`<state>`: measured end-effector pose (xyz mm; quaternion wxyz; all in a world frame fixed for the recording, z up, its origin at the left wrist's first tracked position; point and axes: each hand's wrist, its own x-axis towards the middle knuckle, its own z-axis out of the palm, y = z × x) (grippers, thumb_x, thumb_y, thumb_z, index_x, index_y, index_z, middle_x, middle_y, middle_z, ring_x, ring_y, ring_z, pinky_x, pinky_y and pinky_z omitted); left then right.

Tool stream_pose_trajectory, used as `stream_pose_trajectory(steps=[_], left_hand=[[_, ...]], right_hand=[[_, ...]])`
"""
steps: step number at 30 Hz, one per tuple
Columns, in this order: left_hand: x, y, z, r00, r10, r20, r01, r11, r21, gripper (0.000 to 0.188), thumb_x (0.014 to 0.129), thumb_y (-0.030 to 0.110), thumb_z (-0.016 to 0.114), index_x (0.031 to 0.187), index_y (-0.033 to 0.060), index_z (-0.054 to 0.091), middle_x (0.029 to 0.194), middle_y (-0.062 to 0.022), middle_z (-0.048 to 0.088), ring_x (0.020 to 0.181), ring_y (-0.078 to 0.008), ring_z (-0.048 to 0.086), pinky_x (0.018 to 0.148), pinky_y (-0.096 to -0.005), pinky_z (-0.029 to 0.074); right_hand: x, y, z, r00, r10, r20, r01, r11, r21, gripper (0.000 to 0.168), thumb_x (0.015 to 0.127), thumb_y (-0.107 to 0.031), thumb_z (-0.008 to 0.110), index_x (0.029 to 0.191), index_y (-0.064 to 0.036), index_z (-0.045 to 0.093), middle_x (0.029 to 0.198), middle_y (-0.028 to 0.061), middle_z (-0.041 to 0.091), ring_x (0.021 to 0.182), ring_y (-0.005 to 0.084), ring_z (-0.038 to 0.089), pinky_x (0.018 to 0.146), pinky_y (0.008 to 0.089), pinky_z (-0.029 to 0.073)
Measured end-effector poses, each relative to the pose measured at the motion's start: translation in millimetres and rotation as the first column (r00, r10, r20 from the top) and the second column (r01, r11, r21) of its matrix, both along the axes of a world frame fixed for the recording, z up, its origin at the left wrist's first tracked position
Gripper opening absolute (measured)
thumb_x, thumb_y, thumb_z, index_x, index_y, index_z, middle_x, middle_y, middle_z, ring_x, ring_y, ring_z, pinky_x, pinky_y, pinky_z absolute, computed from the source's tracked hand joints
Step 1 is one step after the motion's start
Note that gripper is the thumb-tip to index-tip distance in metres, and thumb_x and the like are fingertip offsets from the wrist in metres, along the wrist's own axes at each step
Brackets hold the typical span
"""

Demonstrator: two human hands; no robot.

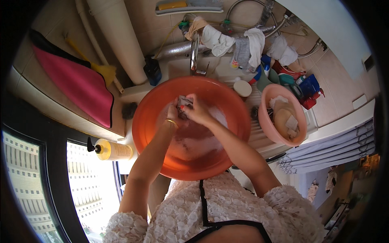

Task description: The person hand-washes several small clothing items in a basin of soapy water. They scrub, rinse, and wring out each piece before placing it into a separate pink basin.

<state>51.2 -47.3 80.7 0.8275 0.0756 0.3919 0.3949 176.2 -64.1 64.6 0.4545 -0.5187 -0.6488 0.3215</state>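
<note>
Straight before me stands a large orange plastic basin [146,133] with sudsy water [194,145] in its bottom. Above that water, a small wet grey cloth [184,100] is bunched between my two hands. My left hand [173,113], with a gold bangle at its wrist, grips the cloth from the left. From the right, my right hand [196,111] pinches it, and a red thumbnail shows against the fabric. The fingers partly cover the cloth, so its full shape is hidden.
Behind the basin rises a chrome faucet [194,57] draped with cloths. A pink basin [264,121] holding cloth items stands at right, near a round white-lidded jar [242,88] and several cleaning bottles. Left are a yellow pump bottle [114,149] and a dark bottle [152,71].
</note>
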Motion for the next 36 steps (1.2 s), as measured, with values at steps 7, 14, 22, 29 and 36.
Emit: stream_pose_trajectory(steps=[7, 14, 22, 29, 36], left_hand=[[6.6, 0.5, -1.1, 0.978, 0.208, 0.009, -0.204, 0.949, 0.242, 0.030, 0.097, 0.035, 0.041, 0.078, 0.0148, 0.052, 0.078, -0.0010, 0.056, 0.079, -0.0198, 0.055, 0.079, -0.0339, 0.047], [-8.1, 24.5, -69.9, 0.989, 0.125, -0.083, -0.111, 0.981, 0.159, 0.034, 0.093, 0.034, 0.042, 0.102, 0.0072, 0.060, 0.103, -0.0094, 0.064, 0.095, -0.0241, 0.059, 0.087, -0.0344, 0.047], [2.9, 7.2, -77.6, 0.028, 0.045, -0.999, 0.716, 0.696, 0.051, 0.030, 0.092, 0.027, 0.040, 0.100, 0.0070, 0.061, 0.108, -0.0120, 0.061, 0.098, -0.0231, 0.057, 0.083, -0.0330, 0.046], [-7.6, -20.7, -77.7, -0.153, -0.030, -0.988, 0.873, 0.465, -0.150, 0.032, 0.090, 0.027, 0.046, 0.114, 0.0088, 0.057, 0.118, -0.0111, 0.058, 0.113, -0.0276, 0.052, 0.094, -0.0369, 0.041], [-16.9, -7.9, -37.5, -0.241, -0.025, -0.970, 0.925, 0.298, -0.237, 0.036, 0.093, 0.030, 0.040, 0.118, 0.0070, 0.052, 0.114, -0.0101, 0.059, 0.108, -0.0298, 0.054, 0.087, -0.0394, 0.046]], right_hand=[[-36.1, -29.0, 1.5, 0.929, -0.243, 0.280, 0.174, 0.953, 0.249, 0.019, 0.089, -0.019, 0.053, 0.098, -0.003, 0.050, 0.085, 0.0208, 0.060, 0.079, 0.0391, 0.059, 0.067, 0.0476, 0.044], [-35.3, -18.9, 3.1, 0.893, -0.218, 0.394, 0.172, 0.974, 0.150, 0.023, 0.088, -0.022, 0.050, 0.087, -0.002, 0.062, 0.085, 0.0214, 0.063, 0.075, 0.0391, 0.060, 0.072, 0.0465, 0.046], [31.1, 46.3, -49.3, 0.844, 0.199, 0.498, 0.150, 0.804, -0.576, 0.045, 0.087, -0.029, 0.053, 0.124, -0.005, 0.050, 0.134, 0.0207, 0.042, 0.115, 0.0338, 0.050, 0.095, 0.0408, 0.041], [8.0, -7.5, -81.7, 0.339, 0.666, 0.664, -0.125, 0.732, -0.670, 0.084, 0.074, -0.014, 0.064, 0.145, -0.014, 0.018, 0.146, 0.0205, 0.023, 0.118, 0.0354, 0.049, 0.092, 0.0442, 0.045], [5.9, 15.4, 0.1, 0.812, 0.360, 0.460, 0.107, 0.682, -0.723, 0.025, 0.081, -0.010, 0.052, 0.103, -0.002, 0.063, 0.083, 0.0153, 0.066, 0.075, 0.0262, 0.064, 0.060, 0.0361, 0.051]])
